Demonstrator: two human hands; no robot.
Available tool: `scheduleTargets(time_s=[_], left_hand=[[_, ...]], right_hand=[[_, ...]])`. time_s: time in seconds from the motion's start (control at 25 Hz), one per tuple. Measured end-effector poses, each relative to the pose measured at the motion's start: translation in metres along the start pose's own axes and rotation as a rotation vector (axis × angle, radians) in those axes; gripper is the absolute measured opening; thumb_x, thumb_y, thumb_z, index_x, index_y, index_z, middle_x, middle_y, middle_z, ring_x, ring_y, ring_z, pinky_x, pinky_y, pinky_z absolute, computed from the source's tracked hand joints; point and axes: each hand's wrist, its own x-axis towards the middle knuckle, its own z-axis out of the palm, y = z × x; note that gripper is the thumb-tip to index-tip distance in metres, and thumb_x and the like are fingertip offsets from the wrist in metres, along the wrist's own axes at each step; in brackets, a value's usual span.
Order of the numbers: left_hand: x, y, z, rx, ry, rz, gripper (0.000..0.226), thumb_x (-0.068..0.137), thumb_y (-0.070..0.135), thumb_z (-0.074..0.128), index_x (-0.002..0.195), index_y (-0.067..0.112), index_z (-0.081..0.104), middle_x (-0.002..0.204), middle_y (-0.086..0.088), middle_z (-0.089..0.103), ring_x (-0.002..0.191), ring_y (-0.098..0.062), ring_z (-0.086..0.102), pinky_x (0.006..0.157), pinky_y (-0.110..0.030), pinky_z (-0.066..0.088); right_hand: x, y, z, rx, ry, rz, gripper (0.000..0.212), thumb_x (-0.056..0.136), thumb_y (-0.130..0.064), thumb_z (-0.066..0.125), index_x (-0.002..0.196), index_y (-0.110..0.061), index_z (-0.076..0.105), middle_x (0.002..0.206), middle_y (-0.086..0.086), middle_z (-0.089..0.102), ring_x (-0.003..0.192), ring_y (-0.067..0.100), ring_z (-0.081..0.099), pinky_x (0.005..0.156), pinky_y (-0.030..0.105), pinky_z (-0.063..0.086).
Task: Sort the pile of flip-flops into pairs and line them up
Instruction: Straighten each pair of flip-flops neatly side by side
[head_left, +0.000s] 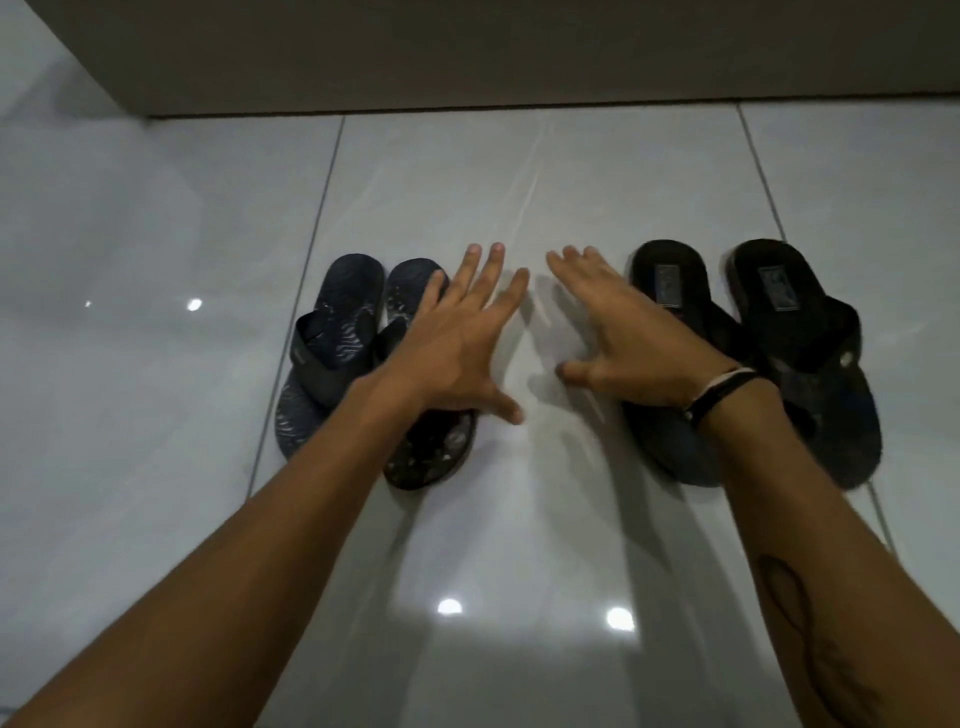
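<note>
Two pairs of flip-flops lie on the pale tiled floor. On the left are two dark blue patterned flip-flops (332, 332) side by side, the right one partly hidden under my left forearm. On the right sit two black flip-flops (779, 312) side by side, heels toward the wall. My left hand (462, 332) hovers open, fingers spread, its little-finger side over the blue pair's right sandal. My right hand (623, 332) is open too, fingers spread, beside the black pair's left sandal. Neither hand holds anything.
A dark wall base (467, 52) runs across the far side of the floor. Glossy grey tiles (519, 519) with grout lines and bright light reflections fill the gap between the pairs and the near floor.
</note>
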Motion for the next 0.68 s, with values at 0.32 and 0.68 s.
scheduleTargets(time_s=[0.32,0.68], left_hand=[[-0.081,-0.113,-0.001,-0.155,-0.141,-0.269,0.168,0.033,0.103,0.060,0.165,0.029,-0.012,0.170,-0.007,-0.031,0.156,-0.027,-0.030,0.125,-0.053,-0.006],[-0.127,-0.175,-0.005,-0.129,-0.316,-0.392,0.152,0.055,0.055,0.096,0.167,0.024,-0.001,0.174,0.000,-0.017,0.160,-0.028,-0.015,0.130,-0.051,0.010]], right_hand=[[0.063,-0.074,0.069,-0.004,-0.178,-0.103,0.142,0.062,-0.057,0.090,0.166,-0.020,0.000,0.174,0.005,-0.004,0.161,0.024,-0.008,0.130,0.038,0.010],[0.095,-0.149,0.122,-0.189,-0.188,-0.123,0.145,0.054,-0.063,0.090,0.164,-0.012,0.011,0.174,0.011,0.005,0.160,0.035,-0.003,0.128,0.042,0.011]])
